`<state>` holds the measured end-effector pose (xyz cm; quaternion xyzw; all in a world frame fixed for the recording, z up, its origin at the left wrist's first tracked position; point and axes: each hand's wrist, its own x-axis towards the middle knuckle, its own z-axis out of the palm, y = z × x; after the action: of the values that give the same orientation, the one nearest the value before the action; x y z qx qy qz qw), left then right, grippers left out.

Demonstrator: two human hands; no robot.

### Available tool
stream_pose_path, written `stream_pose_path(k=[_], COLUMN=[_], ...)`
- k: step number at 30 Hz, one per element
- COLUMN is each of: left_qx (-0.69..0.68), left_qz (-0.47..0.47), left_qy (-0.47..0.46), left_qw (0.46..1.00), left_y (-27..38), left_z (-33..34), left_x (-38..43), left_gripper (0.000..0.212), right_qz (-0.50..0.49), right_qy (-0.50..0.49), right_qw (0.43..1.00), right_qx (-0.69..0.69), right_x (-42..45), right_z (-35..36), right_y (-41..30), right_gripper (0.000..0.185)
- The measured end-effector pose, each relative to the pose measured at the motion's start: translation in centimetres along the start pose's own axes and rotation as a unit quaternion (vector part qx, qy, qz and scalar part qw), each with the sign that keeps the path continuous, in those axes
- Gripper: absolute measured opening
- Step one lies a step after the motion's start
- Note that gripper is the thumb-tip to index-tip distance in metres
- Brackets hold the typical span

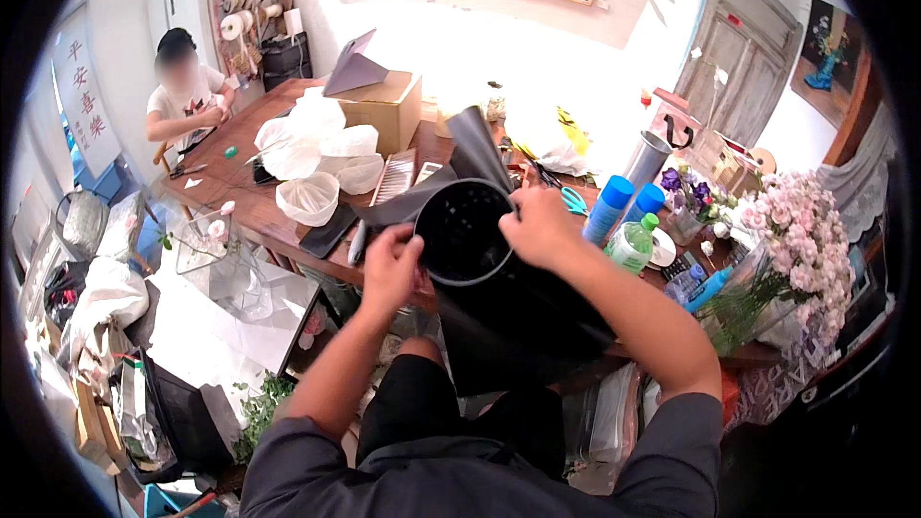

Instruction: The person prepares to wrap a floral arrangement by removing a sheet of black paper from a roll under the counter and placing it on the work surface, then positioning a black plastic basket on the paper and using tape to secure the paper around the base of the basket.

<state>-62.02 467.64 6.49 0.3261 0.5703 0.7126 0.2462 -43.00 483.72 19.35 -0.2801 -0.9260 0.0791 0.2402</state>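
Note:
A black round bucket-like container [468, 277] with a pale rim is before me, its mouth facing up at me. The fingers of my left hand [391, 266] are closed on the left side of its rim. Across from it, my right hand [540, 226] grips the upper right edge. Dark wrapping sheet [481, 147] sticks up beyond the container, and a grey flap of it runs to the left. Below the container a wide black sheet [522, 334] hangs over my lap. My right fingertips are partly hidden, so whether they also pinch the sheet is unclear.
White paper-like wraps [306, 198], a cardboard box [392, 111] and a black phone-like slab [327, 232] lie on the wooden table [248, 140]. Rightward stand blue-capped spray cans [608, 208], teal-handled scissors [573, 200] and pink flowers [799, 237] in a vase. A person [188, 97] sits far left.

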Motion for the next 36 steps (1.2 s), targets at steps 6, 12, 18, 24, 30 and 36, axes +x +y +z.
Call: stream_pose_path(k=[6,12,18,24,30,36], left_qx=[0.288,0.364,0.304,0.371,0.501,0.5], left_qz=[0.038,0.087,0.008,0.001,0.059,0.047], left_qy=[-0.141,-0.096,-0.123,-0.169,-0.161,-0.161], left_qw=[0.947,0.922,0.945,0.913,0.849,0.85], left_y=[8.8,6.4,6.6,6.4,8.4,8.8], left_z=[4.6,7.0,7.8,6.4,6.9,7.8], left_x=[4.7,5.7,6.8,8.9,7.6,8.1], left_gripper=[0.041,0.036,0.021,0.028,0.027,0.028], right_qz=[0.117,0.183,0.186,0.194,0.133,0.123], right_qy=[0.009,0.062,0.012,-0.02,-0.005,-0.022], right_qw=[0.988,0.97,0.963,0.958,0.984,0.987], right_qx=[0.105,0.151,0.193,0.21,0.12,0.098], right_x=[-0.1,-3.1,-3.4,-4.8,-3.3,-2.0], right_z=[0.0,0.7,-0.6,-2.1,-4.3,-6.3], right_y=[8.6,10.1,11.7,12.5,14.2,14.6], right_gripper=[0.026,0.027,0.045,0.054,0.05,0.044])
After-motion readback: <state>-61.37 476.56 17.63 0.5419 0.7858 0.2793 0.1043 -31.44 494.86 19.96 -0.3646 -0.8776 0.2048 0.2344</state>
